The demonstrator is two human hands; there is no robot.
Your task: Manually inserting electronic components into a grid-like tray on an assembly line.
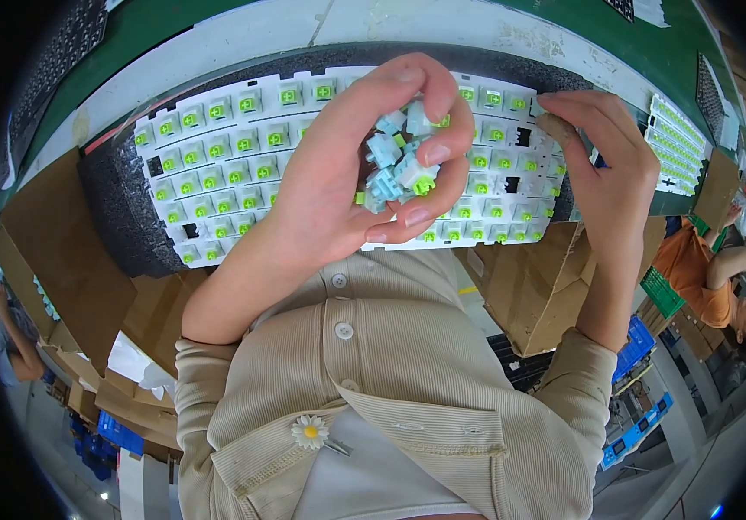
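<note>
A loose cluster of pale blue and white keyboard switches with lime-green stems lies cupped in my left hand, its fingers curled round them. Below that hand is a long white keyboard plate, set with rows of similar switches, though a few dark square holes show in it. At the plate's far right corner, my right hand has its thumb and fingertips pressed together. A pale edge of a keyboard switch shows at those fingertips; the rest is hidden by the fingers.
A black foam pad lies under the plate. Another filled plate is at the right. Open cardboard boxes stand at the left and right below the bench edge. A person in orange works at far right.
</note>
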